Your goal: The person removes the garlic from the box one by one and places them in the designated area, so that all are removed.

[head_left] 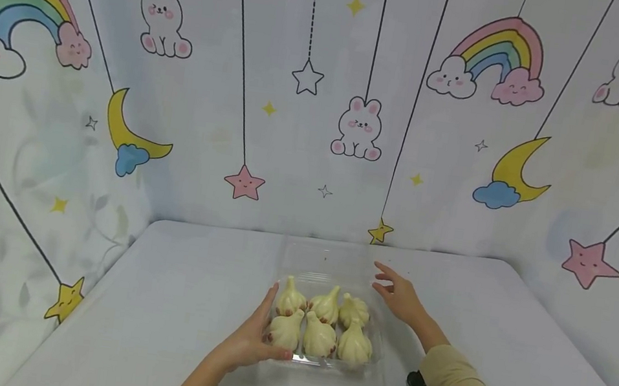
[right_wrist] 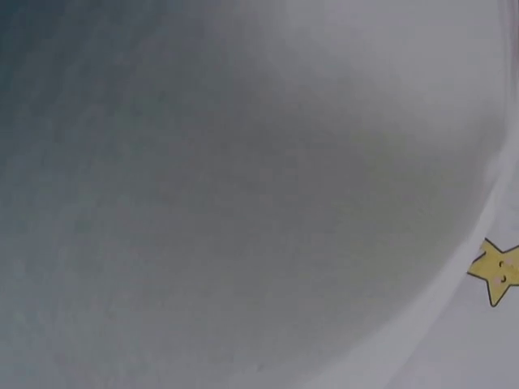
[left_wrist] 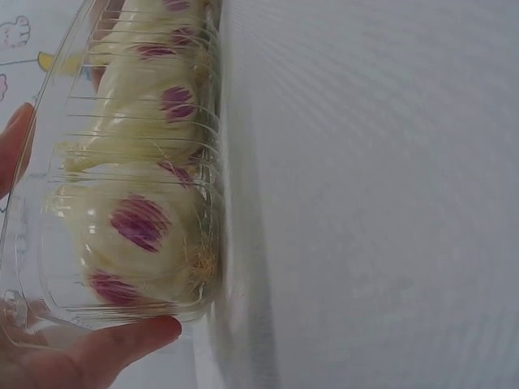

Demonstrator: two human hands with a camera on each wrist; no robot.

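Head view: A person's left hand [head_left: 245,341] holds a clear plastic box [head_left: 316,361] by its near left corner at the middle of a white table [head_left: 184,294], thumb along the near edge and fingers up the left side, apparently to keep the light box from sliding. Six garlic bulbs [head_left: 320,336] sit inside in two rows of three, necks mostly up, a layout that seems chosen to fit the box. The lid [head_left: 325,261] lies beyond them, apparently folded back, leaving the bulbs uncovered. The right hand [head_left: 401,298], its fingers parted and loosely bent around nothing visible, is beside the lid's right edge; whether it touches cannot be told.

Left wrist view: Seen sideways and close, the ridged wall of the box fills one side, with the thumb [left_wrist: 134,340] against its end and a fingertip [left_wrist: 16,150] by the rim. Here appear the purple patches [left_wrist: 139,223] and wispy roots [left_wrist: 203,263] low on the bulbs, details barely hinted at from above.

Right wrist view: A blurred pale surface, likely the table, fills most of the frame, with a yellow star [right_wrist: 496,271] on the backdrop at right. Neither the right hand nor the bulbs can be made out.
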